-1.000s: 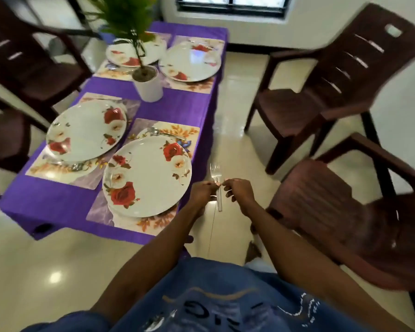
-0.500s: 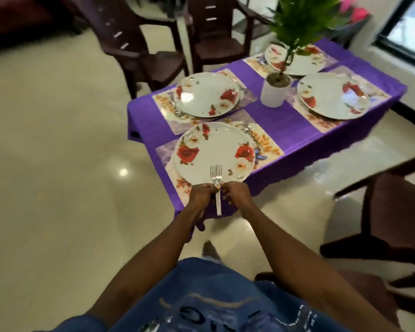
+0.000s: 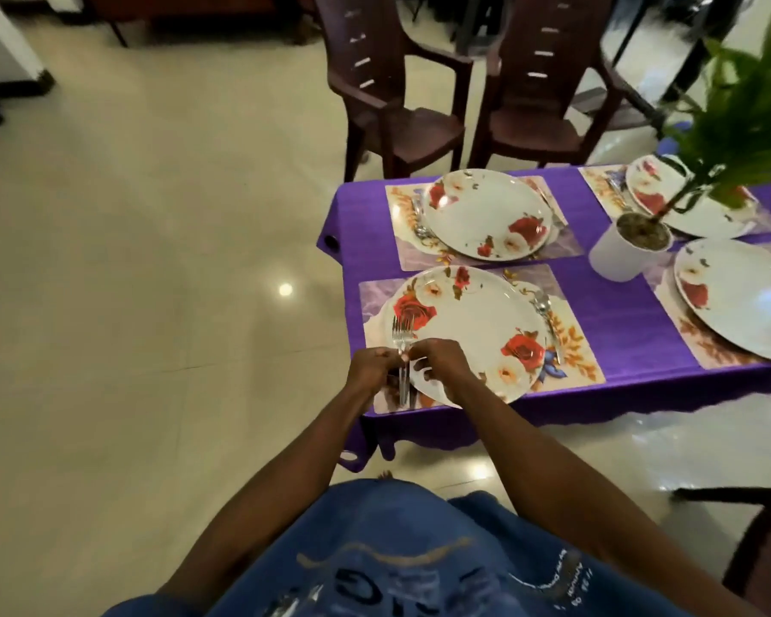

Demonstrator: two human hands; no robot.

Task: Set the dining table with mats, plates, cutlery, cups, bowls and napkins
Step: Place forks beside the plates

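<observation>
Above the near left corner of the desk (image 3: 619,322), both hands meeting over the nearest plate (image 3: 468,331). Left hand (image 3: 370,369) and right hand (image 3: 439,365) each curled and pinching the forks (image 3: 402,349) at mid-handle, tines pointing away over the plate's red rose, handle ends hanging down past the plate's near rim over the nearest mat (image 3: 570,349). Looks like more than one fork held together, though too blurred to count. On the right of that plate, a spoon (image 3: 546,313) lying on the mat. Beyond, a second plate (image 3: 486,213) on its own mat (image 3: 406,242), cutlery peeking out at its left edge. Further right, two more plates (image 3: 739,296) on mats, partly cut off by the frame. Between the settings, a white pot with a green plant (image 3: 628,253) standing on the purple cloth. Behind the desk, two dark brown chairs (image 3: 397,95) on the pale tiled floor.
</observation>
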